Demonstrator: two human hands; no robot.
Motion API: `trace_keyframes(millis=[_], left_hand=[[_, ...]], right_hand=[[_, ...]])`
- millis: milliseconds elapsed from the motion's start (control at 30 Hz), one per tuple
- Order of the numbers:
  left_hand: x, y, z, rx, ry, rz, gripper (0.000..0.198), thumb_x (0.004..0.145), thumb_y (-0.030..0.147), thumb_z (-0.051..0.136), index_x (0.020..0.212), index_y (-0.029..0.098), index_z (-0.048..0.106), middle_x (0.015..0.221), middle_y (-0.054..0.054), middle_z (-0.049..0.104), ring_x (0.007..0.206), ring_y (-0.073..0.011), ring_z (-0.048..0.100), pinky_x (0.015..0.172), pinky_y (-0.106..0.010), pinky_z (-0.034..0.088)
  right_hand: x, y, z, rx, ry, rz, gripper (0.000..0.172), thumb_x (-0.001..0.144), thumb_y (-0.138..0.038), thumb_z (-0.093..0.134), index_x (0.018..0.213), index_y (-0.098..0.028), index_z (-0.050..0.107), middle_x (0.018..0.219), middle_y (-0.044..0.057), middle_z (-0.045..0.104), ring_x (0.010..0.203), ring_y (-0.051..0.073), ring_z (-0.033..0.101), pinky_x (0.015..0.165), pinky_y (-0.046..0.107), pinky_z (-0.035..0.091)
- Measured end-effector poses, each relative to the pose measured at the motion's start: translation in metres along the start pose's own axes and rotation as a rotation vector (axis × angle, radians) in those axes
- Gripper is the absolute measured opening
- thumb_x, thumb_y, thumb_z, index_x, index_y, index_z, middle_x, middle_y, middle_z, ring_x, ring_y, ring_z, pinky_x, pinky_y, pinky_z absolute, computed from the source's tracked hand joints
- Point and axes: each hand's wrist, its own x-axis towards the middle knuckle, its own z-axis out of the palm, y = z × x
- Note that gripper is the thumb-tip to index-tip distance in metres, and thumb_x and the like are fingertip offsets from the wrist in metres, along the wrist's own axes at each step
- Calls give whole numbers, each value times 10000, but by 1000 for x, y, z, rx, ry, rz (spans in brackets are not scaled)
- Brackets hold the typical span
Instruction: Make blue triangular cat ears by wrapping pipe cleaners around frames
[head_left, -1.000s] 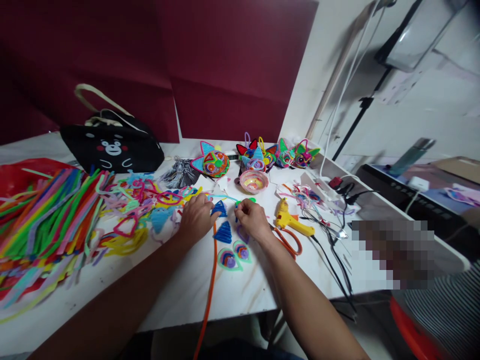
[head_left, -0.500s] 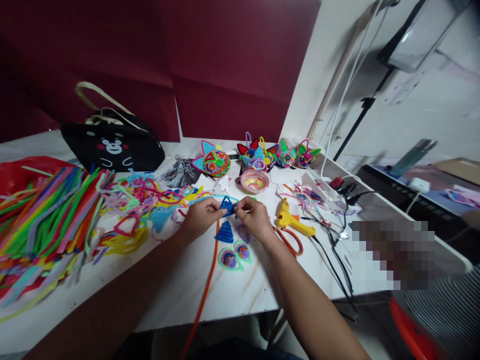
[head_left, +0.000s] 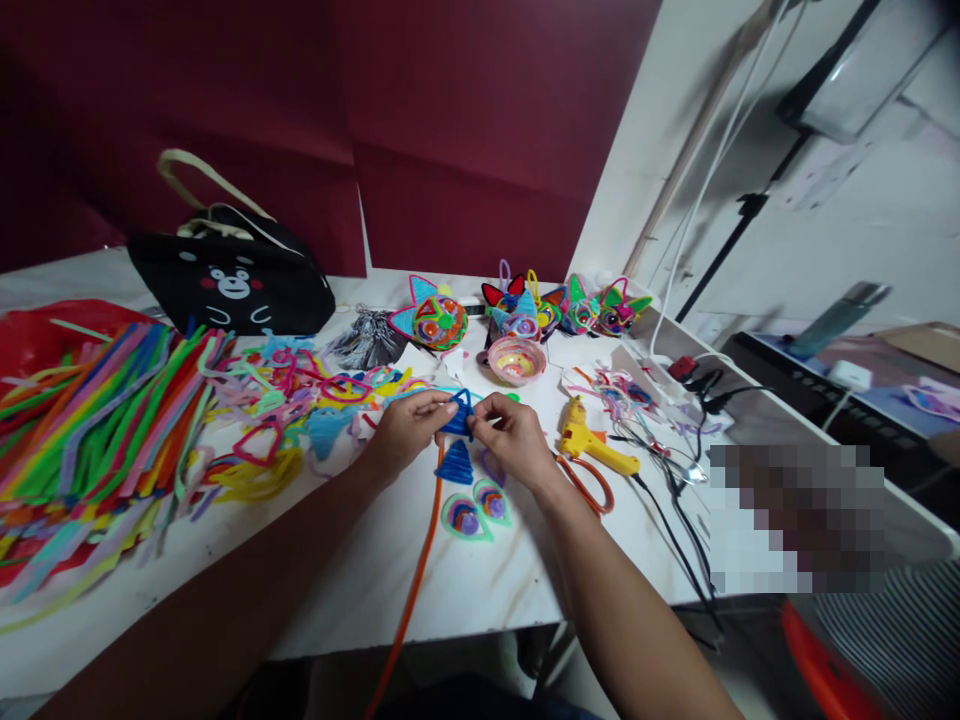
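Observation:
A blue pipe-cleaner triangle (head_left: pixel 459 418), partly wound across, is held up over the table between my two hands. My left hand (head_left: pixel 415 425) pinches its left side. At its right edge, the fingers of my right hand (head_left: pixel 504 428) are closed on it. Just below lies a second blue triangle (head_left: pixel 454 463), filled in. Nearer to me are two green-rimmed teardrop eye pieces (head_left: pixel 467 515) with purple centres. An orange pipe cleaner (head_left: pixel 420 570) runs from under the hands to the table's front edge.
Pipe cleaners (head_left: pixel 97 420) are heaped at left by a black bag (head_left: pixel 232 285). Finished cat-face pieces (head_left: pixel 435 320) and a coiled bowl (head_left: pixel 514 360) stand behind. A yellow glue gun (head_left: pixel 596 445), orange-handled scissors (head_left: pixel 589 490) and cables lie right.
The view has shifted slightly, so the table's things appear a little further right. Both hands still hold the blue triangle, with the fingers slightly repositioned on it.

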Motion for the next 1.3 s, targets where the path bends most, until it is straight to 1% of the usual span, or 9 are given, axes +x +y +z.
trace_keyframes(millis=[67,133,267,333,500,633,767,1100,1300], left_hand=[[0,1,0,-4,28,19,263,711,369,645,845,143,642,561,20,580,498,-101,524,446,-189,384],[0,2,1,-8,44,26,246,698,363,655,807,143,644,630,4,609,541,-109,548,469,-192,405],[-3,4,2,-12,58,-27,233,702,361,653,779,142,636,567,28,564,407,-65,440,370,-180,316],[-3,3,2,-27,48,-41,234,707,362,652,782,140,639,562,33,561,379,-55,422,358,-179,313],[-4,2,3,-79,17,-75,226,705,347,660,797,140,656,595,22,606,411,-74,511,405,-180,414],[-4,2,6,-119,26,-85,245,678,338,684,817,137,671,680,4,642,500,-103,577,480,-211,505],[-5,0,7,-112,38,-73,250,674,343,688,815,137,676,709,-3,650,559,-122,600,513,-231,540],[-5,-2,7,-83,46,-89,292,649,326,706,866,136,666,784,-30,694,520,-135,620,490,-241,522],[-6,-4,8,-79,28,-96,341,640,352,720,885,124,658,811,-40,695,543,-139,629,505,-243,523]], right_hand=[[-1,-3,-2,11,28,-9,81,752,-263,554,750,-182,551,680,-29,554,503,75,425,495,206,343],[-1,-5,-4,52,50,-28,78,772,-262,537,758,-186,527,651,-34,536,518,83,438,512,208,352],[-2,-5,-8,34,21,-66,90,809,-271,515,820,-186,544,625,-33,519,533,97,446,518,215,352],[-2,-6,-8,-28,23,-96,101,817,-265,514,841,-184,569,657,-19,531,562,105,460,532,219,362],[-3,-8,-8,-131,54,-170,89,805,-211,530,840,-181,605,784,27,581,684,132,523,605,235,404],[-4,-7,-8,-150,63,-166,94,794,-200,545,843,-186,623,790,34,602,725,145,548,623,240,414],[-4,-7,-8,-154,60,-160,90,784,-195,555,835,-186,629,782,30,613,725,146,557,630,243,418],[-4,-10,-9,-213,75,-186,100,776,-195,557,812,-192,650,764,26,626,675,139,556,630,247,419],[-5,-9,-7,-207,99,-194,84,764,-190,567,798,-185,644,749,22,633,649,131,553,626,241,418]])
